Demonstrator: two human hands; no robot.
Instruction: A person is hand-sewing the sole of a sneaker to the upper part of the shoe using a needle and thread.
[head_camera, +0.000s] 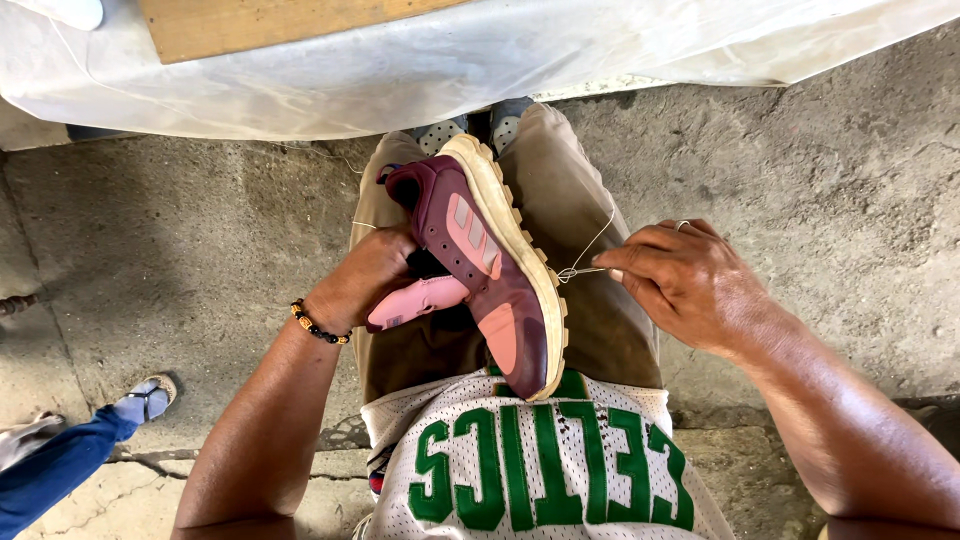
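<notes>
The floor (180, 250) is rough grey concrete; a table (300, 25) draped in white sheeting (450, 60) spans the top edge. At far left, another person's sandalled foot (150, 395) rests on the floor. The left hand (365, 280), with a beaded bracelet (318, 325) on its wrist, grasps the maroon shoe (480, 260) from inside the opening. The shoe lies tilted on the lap, cream sole (525, 240) facing right. The right hand (690, 280) pinches a white thread (590, 250) drawn taut from the sole edge.
</notes>
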